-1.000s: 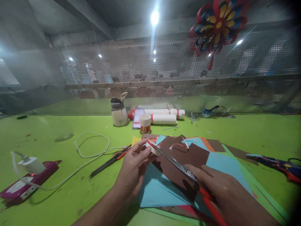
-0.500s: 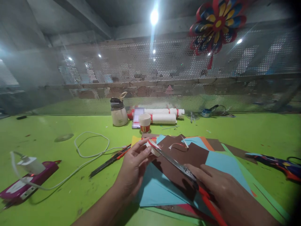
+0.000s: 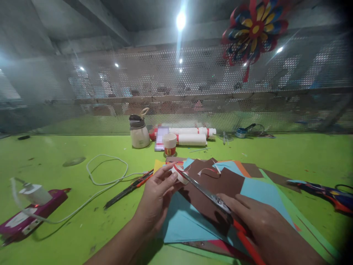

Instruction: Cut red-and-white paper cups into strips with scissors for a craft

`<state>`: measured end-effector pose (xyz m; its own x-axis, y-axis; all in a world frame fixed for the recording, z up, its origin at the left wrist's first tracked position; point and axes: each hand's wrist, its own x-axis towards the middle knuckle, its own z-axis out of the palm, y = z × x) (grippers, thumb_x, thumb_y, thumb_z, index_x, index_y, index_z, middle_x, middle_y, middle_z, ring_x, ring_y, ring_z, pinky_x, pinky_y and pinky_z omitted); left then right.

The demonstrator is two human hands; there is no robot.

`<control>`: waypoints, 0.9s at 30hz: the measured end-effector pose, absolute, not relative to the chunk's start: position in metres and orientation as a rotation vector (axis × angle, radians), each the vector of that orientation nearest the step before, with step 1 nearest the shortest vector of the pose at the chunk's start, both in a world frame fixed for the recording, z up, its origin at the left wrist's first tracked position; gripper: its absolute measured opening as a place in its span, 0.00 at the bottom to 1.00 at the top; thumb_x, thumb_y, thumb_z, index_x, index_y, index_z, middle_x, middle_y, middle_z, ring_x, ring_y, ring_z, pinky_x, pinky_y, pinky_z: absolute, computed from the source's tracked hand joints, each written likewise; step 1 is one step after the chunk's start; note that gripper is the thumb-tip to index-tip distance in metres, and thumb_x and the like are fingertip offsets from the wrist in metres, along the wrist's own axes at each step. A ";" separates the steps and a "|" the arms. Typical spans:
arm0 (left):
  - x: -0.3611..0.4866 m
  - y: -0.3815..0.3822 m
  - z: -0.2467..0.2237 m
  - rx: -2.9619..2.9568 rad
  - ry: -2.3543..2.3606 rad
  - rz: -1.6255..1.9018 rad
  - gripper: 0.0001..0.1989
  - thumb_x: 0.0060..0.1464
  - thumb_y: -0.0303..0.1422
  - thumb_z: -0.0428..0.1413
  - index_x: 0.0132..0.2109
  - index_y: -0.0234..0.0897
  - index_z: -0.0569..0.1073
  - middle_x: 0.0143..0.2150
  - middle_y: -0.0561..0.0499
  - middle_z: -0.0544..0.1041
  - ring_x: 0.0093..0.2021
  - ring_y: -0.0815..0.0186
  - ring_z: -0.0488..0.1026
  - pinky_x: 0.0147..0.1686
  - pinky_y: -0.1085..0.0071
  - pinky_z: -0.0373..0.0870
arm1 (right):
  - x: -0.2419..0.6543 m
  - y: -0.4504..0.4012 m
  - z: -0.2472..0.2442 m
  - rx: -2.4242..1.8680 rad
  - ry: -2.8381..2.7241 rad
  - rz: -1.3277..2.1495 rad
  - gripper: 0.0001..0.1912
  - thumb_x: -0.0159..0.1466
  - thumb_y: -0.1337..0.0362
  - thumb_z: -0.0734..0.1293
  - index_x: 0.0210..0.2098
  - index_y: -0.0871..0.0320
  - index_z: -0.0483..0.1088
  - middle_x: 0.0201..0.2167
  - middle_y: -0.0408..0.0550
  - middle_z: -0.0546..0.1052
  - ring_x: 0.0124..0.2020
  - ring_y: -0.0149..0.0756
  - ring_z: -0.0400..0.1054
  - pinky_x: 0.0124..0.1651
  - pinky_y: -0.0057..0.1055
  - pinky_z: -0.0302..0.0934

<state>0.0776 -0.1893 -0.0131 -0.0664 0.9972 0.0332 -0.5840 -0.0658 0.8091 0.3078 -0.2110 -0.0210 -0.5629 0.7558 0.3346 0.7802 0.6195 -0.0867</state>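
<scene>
My left hand (image 3: 158, 187) pinches a small curved white paper piece (image 3: 180, 176) with a red edge between thumb and fingers. My right hand (image 3: 253, 217) is wrapped round the red handles of the scissors (image 3: 212, 197). Their metal blades point up and left, with the tips against the red edge of the white piece. Whether the blades are parted at the tips is hard to make out. Below both hands lie brown paper (image 3: 231, 184) and light blue paper (image 3: 184, 224) in a loose stack. A thin curled red-and-white strip (image 3: 211, 171) rests on the brown sheet.
A black-bladed tool with orange handle (image 3: 129, 187) lies left of the stack. Behind stand a paper cup (image 3: 170, 145), a bottle (image 3: 139, 132) and white rolls (image 3: 191, 139). A purple power strip (image 3: 35, 209) with a white cable sits left; a dark tool (image 3: 317, 189) lies right.
Almost nothing differs. The view shifts very slightly, and both hands keep the paper piece and scissors in about the same place.
</scene>
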 end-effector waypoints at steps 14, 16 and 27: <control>0.081 -0.192 -0.013 0.830 0.866 1.559 0.20 0.44 0.31 0.65 0.47 0.35 0.75 0.45 0.43 0.80 0.42 0.61 0.77 0.43 0.66 0.72 | 0.306 -0.210 -0.020 -1.300 -2.519 0.042 0.27 0.54 0.74 0.62 0.53 0.55 0.66 0.35 0.50 0.76 0.35 0.42 0.71 0.35 0.35 0.66; 0.082 -0.192 -0.012 0.816 0.867 1.573 0.19 0.44 0.30 0.66 0.46 0.35 0.76 0.44 0.44 0.80 0.41 0.61 0.77 0.43 0.67 0.71 | 0.305 -0.211 -0.020 -1.266 -2.500 0.001 0.26 0.54 0.73 0.62 0.53 0.55 0.68 0.34 0.50 0.76 0.33 0.41 0.72 0.33 0.33 0.66; 0.086 -0.195 -0.009 0.753 0.882 1.585 0.19 0.44 0.29 0.65 0.46 0.34 0.75 0.45 0.42 0.79 0.44 0.59 0.76 0.45 0.64 0.70 | 0.303 -0.212 -0.021 -1.234 -2.486 -0.077 0.23 0.55 0.71 0.63 0.50 0.55 0.69 0.31 0.49 0.77 0.30 0.42 0.72 0.29 0.31 0.65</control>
